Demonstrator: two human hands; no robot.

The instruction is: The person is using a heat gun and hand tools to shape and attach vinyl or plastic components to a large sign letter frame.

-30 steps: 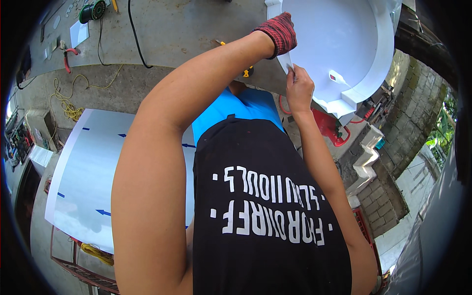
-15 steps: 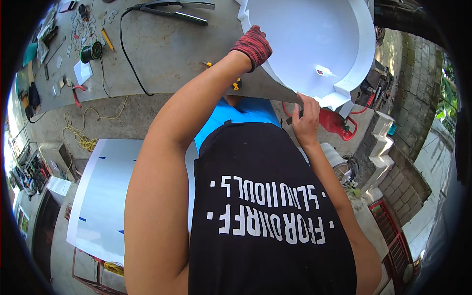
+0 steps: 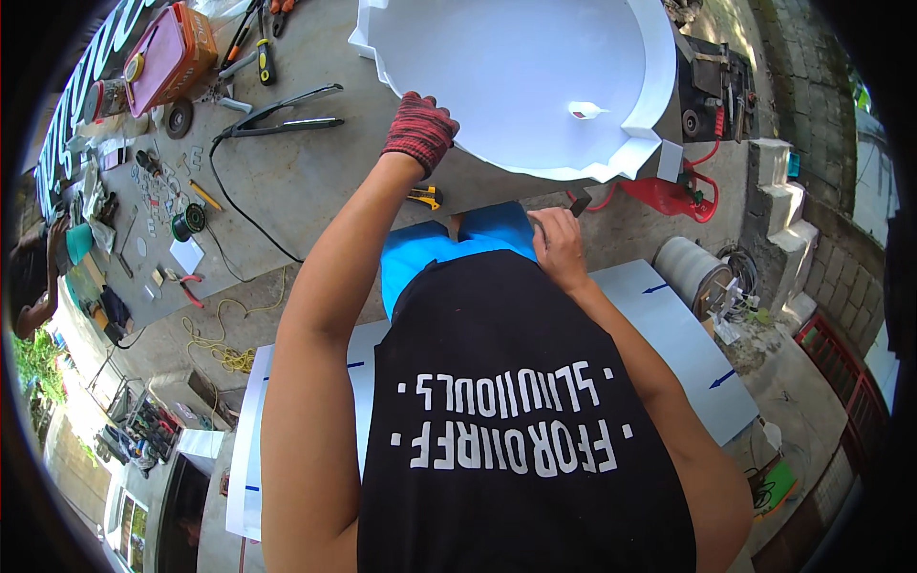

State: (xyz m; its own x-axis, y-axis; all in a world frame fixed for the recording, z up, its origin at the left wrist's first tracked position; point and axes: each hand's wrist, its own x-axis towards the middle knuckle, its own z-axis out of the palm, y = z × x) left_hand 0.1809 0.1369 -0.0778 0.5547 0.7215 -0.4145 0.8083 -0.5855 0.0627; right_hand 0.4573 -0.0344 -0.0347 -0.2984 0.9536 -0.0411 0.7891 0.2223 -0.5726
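A large white shallow round shell [image 3: 535,86] with a raised, notched rim lies on the worktable at the top. My left hand [image 3: 420,134], in a red and black knit glove, is closed against the shell's near left edge; what its fingers hold, if anything, is hidden. My bare right hand [image 3: 560,244] is curled closed in front of my blue shorts, below the shell and apart from it. A small dark flat piece [image 3: 579,201] shows just beyond its fingertips; I cannot tell if it is held. By my left wrist lies a yellow utility knife [image 3: 426,197].
A corded flat iron [image 3: 287,110], wire spool [image 3: 187,222], red-handled pliers [image 3: 191,290] and orange tub [image 3: 172,57] sit on the grey table [image 3: 315,181]. A red tank [image 3: 669,198] stands at right. Behind me lies a pale blue sheet [image 3: 669,325]. Another person [image 3: 40,272] is at far left.
The view has swung, bringing more of the table's left into sight. My right hand has left the shell's rim and come back toward my body. My left hand stays at the shell's edge.
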